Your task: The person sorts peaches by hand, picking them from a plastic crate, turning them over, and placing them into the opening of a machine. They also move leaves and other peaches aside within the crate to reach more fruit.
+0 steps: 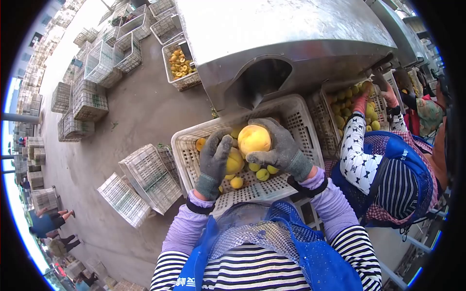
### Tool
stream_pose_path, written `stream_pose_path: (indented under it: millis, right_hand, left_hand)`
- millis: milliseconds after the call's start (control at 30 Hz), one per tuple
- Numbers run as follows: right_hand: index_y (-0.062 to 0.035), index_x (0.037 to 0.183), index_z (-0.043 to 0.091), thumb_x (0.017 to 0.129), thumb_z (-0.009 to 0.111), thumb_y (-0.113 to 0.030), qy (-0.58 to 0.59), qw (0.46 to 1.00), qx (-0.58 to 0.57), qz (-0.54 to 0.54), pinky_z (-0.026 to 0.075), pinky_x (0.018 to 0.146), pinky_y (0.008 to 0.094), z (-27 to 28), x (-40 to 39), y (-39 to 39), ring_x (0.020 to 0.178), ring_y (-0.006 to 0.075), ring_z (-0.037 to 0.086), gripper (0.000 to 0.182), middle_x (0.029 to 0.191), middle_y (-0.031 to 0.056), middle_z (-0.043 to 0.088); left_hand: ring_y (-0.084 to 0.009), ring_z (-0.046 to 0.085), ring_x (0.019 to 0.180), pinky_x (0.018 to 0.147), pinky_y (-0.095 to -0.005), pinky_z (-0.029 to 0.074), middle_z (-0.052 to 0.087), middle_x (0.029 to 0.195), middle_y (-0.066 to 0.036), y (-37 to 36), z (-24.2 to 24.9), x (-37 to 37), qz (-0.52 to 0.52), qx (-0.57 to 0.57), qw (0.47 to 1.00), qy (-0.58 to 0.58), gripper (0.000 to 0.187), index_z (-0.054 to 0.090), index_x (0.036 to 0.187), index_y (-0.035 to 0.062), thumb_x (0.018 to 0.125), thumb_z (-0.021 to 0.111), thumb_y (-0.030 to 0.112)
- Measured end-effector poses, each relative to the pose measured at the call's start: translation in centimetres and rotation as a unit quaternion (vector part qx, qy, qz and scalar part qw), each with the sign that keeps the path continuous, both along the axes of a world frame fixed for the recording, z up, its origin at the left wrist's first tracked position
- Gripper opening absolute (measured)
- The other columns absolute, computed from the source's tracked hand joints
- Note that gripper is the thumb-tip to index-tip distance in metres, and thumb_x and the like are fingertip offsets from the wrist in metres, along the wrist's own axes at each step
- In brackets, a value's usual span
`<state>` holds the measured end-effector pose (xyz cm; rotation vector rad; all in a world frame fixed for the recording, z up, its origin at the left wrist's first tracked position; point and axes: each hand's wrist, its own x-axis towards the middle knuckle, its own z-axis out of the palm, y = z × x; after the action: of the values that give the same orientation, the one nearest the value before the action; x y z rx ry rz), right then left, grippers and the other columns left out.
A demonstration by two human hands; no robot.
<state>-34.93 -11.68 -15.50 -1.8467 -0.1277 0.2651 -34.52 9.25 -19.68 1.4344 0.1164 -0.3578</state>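
Observation:
Both my hands wear dark grey gloves above a white plastic crate (pixel 305 123). My right hand (pixel 281 148) is wrapped round a large yellow-orange peach (pixel 254 139), holding it up over the crate. On the other side my left hand (pixel 213 160) curls round a yellow peach (pixel 234 161), part of which the fingers cover. Several smaller green-yellow fruits (pixel 262 174) lie on the crate's bottom, and an orange fruit (pixel 200 144) sits near its left side.
A metal machine with a dark round opening (pixel 262 80) stands just beyond the crate. At the right a co-worker (pixel 374 165) reaches into another fruit crate. Halved fruit (pixel 179 65) fills a crate at upper left. Stacked crates (pixel 151 177) stand on the floor at left.

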Motion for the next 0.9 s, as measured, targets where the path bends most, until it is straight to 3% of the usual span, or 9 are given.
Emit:
stream_pose_path:
  millis: [33, 133, 267, 467, 633, 700, 800, 867, 900]
  right_hand:
    - [-0.0029, 0.134, 0.051, 0.07, 0.087, -0.033, -0.066, 0.996, -0.043, -0.05, 0.049, 0.098, 0.0421, -1.5, -0.7, 0.4, 0.114, 0.0327, 0.059, 0.079, 0.123, 0.0156, 0.057]
    - [-0.0033, 0.134, 0.05, 0.07, 0.086, -0.031, -0.155, 0.976, -0.106, -0.107, 0.05, 0.097, 0.0438, -3.1, -1.6, 1.2, 0.112, 0.0347, 0.06, 0.078, 0.126, 0.017, 0.055]
    - [-0.003, 0.133, 0.052, 0.068, 0.085, -0.031, -0.137, 0.977, -0.098, -0.129, 0.051, 0.094, 0.0456, -3.1, -1.3, 1.4, 0.11, 0.0357, 0.06, 0.078, 0.124, 0.0182, 0.055]
    - [-0.0051, 0.125, 0.059, 0.068, 0.087, -0.03, -0.222, 0.893, -0.322, -0.222, 0.054, 0.087, 0.0447, -5.3, 6.2, 0.3, 0.106, 0.0365, 0.062, 0.068, 0.12, 0.0171, 0.061]
    - [-0.0039, 0.127, 0.058, 0.069, 0.087, -0.037, -0.274, 0.868, -0.344, -0.23, 0.054, 0.081, 0.0438, -8.9, 13.2, 0.5, 0.093, 0.0337, 0.064, 0.072, 0.101, 0.0133, 0.064]
    - [-0.0031, 0.13, 0.056, 0.07, 0.086, -0.041, -0.335, 0.829, -0.373, -0.248, 0.053, 0.083, 0.0438, -8.4, 14.7, 0.4, 0.095, 0.0325, 0.064, 0.077, 0.101, 0.0146, 0.063]
    - [-0.0075, 0.126, 0.058, 0.066, 0.087, -0.049, -0.179, 0.926, -0.241, -0.228, 0.052, 0.088, 0.0466, -2.5, 10.3, 0.4, 0.107, 0.0359, 0.062, 0.078, 0.118, 0.0183, 0.061]
    - [-0.0055, 0.132, 0.054, 0.067, 0.086, -0.047, -0.27, 0.931, -0.211, -0.125, 0.051, 0.09, 0.0464, -0.4, 3.6, 0.7, 0.112, 0.0362, 0.059, 0.084, 0.121, 0.0187, 0.058]
    - [-0.0042, 0.133, 0.053, 0.068, 0.086, -0.045, -0.277, 0.93, -0.229, -0.082, 0.051, 0.091, 0.0462, -0.7, 1.0, 1.4, 0.112, 0.0367, 0.058, 0.084, 0.121, 0.0183, 0.058]
  left_hand:
    - [-0.0176, 0.067, 0.096, 0.088, -0.0306, 0.053, 0.072, 0.102, -0.01, -0.2, 0.4, -0.9, 0.0, 0.052, 0.993, -0.106, 0.043, 0.06, 0.13, -0.0028, 0.096, 0.065, 0.023]
    - [-0.0194, 0.065, 0.105, 0.092, -0.0312, 0.051, 0.068, 0.114, -0.015, -1.5, -1.4, -2.4, 0.002, 0.086, 0.977, -0.195, 0.037, 0.062, 0.126, -0.0033, 0.093, 0.067, 0.013]
    - [-0.0207, 0.064, 0.108, 0.093, -0.0313, 0.051, 0.066, 0.117, -0.015, -1.7, -2.4, -1.1, 0.017, 0.043, 0.988, -0.15, 0.038, 0.06, 0.129, -0.0031, 0.093, 0.066, 0.009]
    - [-0.0218, 0.064, 0.107, 0.092, -0.0338, 0.055, 0.064, 0.119, -0.016, -1.8, -0.6, 0.2, 0.076, -0.174, 0.981, 0.048, 0.039, 0.05, 0.137, -0.0032, 0.101, 0.052, 0.012]
    - [-0.0302, 0.06, 0.121, 0.105, -0.0408, 0.05, 0.055, 0.135, -0.02, -1.2, -2.0, -0.2, -0.064, 0.057, 0.979, -0.184, 0.047, 0.045, 0.14, -0.0033, 0.105, 0.044, 0.027]
    - [-0.0316, 0.058, 0.124, 0.106, -0.0425, 0.049, 0.054, 0.137, -0.021, -1.9, -1.5, 0.2, -0.023, -0.163, 0.986, -0.02, 0.048, 0.045, 0.141, -0.0037, 0.105, 0.043, 0.028]
    - [-0.0327, 0.057, 0.126, 0.106, -0.0438, 0.05, 0.054, 0.136, -0.021, -2.1, -0.6, -0.1, 0.007, -0.365, 0.923, 0.124, 0.044, 0.046, 0.138, -0.0044, 0.104, 0.045, 0.024]
    - [-0.0308, 0.059, 0.122, 0.101, -0.0418, 0.054, 0.055, 0.134, -0.02, -1.5, -1.8, 0.0, 0.013, -0.481, 0.844, 0.237, 0.033, 0.05, 0.132, -0.0044, 0.101, 0.052, 0.008]
    - [-0.0292, 0.061, 0.115, 0.098, -0.0395, 0.054, 0.056, 0.129, -0.019, -1.3, -3.0, -0.2, 0.009, -0.449, 0.874, 0.184, 0.03, 0.052, 0.129, -0.0036, 0.103, 0.051, 0.011]
